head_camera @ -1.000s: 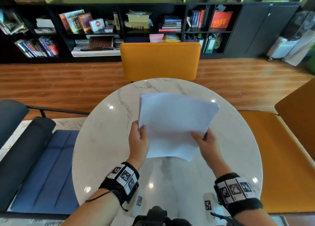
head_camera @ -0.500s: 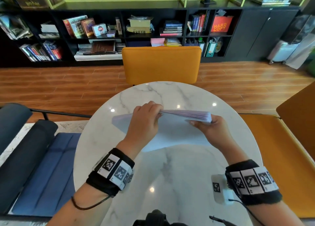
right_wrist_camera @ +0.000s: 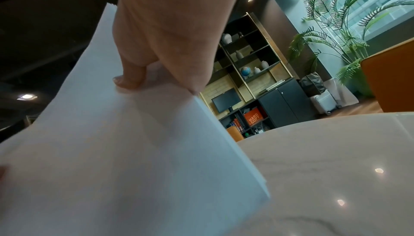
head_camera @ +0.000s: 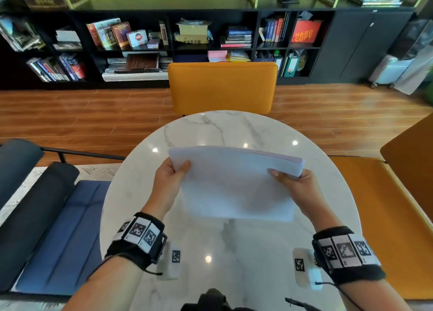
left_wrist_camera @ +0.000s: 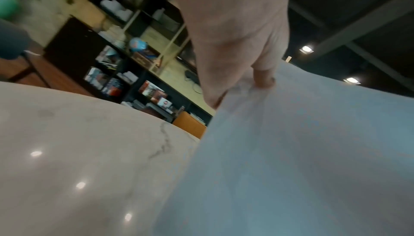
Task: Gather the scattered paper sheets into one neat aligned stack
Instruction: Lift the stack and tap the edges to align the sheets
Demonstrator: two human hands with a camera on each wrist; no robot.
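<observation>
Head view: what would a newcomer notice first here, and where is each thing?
First, the thick stack of white paper sheets, held in the middle above the round white marble table. The left hand grips its left edge, the right hand its right edge. Behind the table stands an orange upholstered chair.

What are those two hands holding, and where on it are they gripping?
A stack of white paper, held above the marble table. The left hand pinches its upper left corner; the right hand pinches its upper right corner.
</observation>
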